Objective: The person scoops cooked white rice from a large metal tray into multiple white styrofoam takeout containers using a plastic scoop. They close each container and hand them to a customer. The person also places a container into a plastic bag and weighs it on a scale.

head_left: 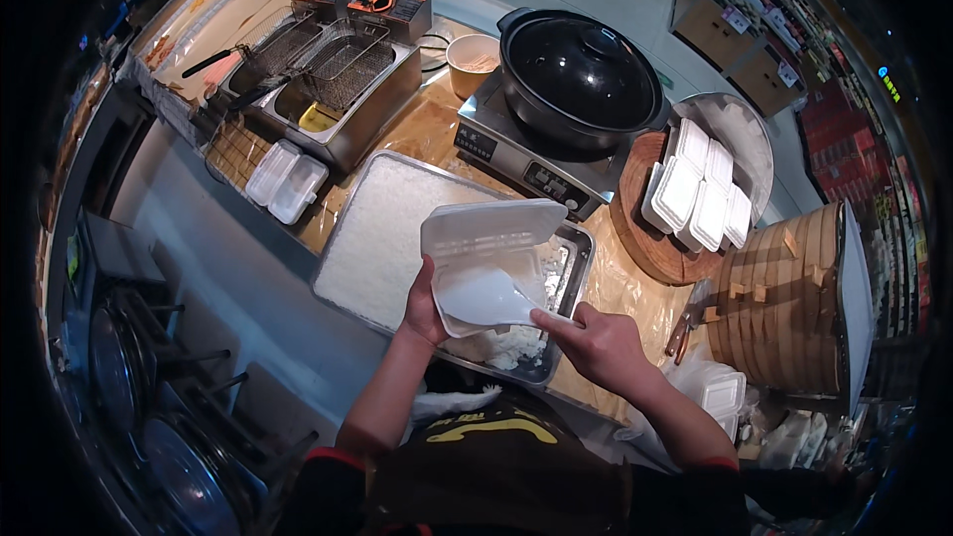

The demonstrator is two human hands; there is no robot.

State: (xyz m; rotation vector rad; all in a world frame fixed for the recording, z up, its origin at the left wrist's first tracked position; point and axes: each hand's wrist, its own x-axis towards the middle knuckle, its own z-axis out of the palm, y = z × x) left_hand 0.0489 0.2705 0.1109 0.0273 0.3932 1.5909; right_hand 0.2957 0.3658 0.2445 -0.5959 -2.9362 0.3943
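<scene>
My left hand (426, 308) grips the side of an opened white clamshell takeout box (496, 223), its lid tilted up on the far side. In my right hand (604, 345) is the handle of a white serving paddle (481, 296), whose broad blade lies over the box's base and hides much of what is inside. Beneath both hands is a shallow metal tray (571, 288). White food (387, 233) that looks like rice fills its left part in a smooth layer, while crumbled white bits (506, 348) lie in the scooped-out near right part.
Beyond the tray stand a fryer with wire baskets (347, 65) and a lidded black pot (586, 79) on a cooker (521, 159). Closed white boxes (695, 189) sit on a round wooden board (635, 218) at right, beside a bamboo steamer (779, 308) and a knife (682, 333).
</scene>
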